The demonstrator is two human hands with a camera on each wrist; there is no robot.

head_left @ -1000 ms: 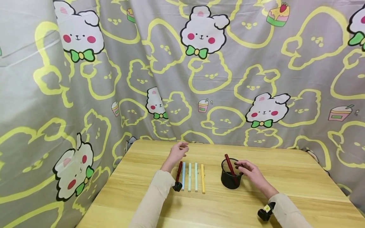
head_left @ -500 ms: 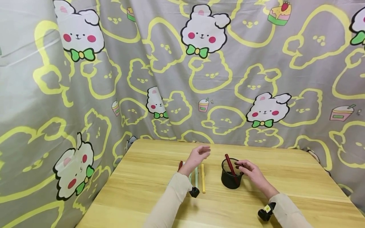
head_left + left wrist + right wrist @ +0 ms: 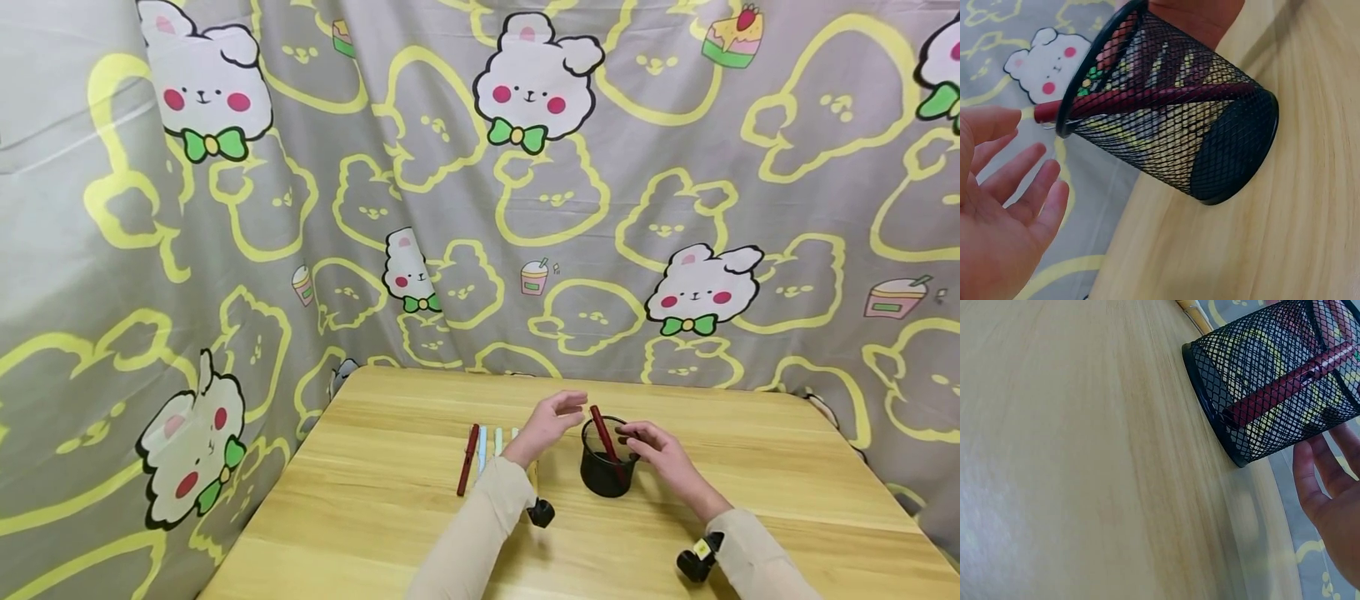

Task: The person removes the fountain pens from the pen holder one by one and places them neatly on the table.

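Note:
A black mesh pen holder [image 3: 606, 477] stands on the wooden table with one dark red pen [image 3: 603, 432] leaning inside, its top end above the rim. My right hand [image 3: 660, 457] holds the holder at its right side, fingers and thumb about the mesh. Just left of the rim hovers my left hand [image 3: 549, 427], fingers spread and holding nothing. In the left wrist view, the left thumb tip is close to the protruding end of the red pen [image 3: 1147, 99], and the palm [image 3: 997, 237] faces up. The right wrist view has the right fingertips against the holder's wall [image 3: 1272, 381].
Left of the holder, several pens lie in a row: a dark red pen [image 3: 468, 460], a light blue pen [image 3: 482, 446], pale green ones and a yellow one, partly hidden by the left forearm [image 3: 480, 517]. A patterned curtain [image 3: 450, 208] hangs behind the table [image 3: 360, 483].
My left hand has moved rightward from above the row of pens to beside the pen holder. The left-hand red pen shows fully again. My right hand and the holder have stayed put.

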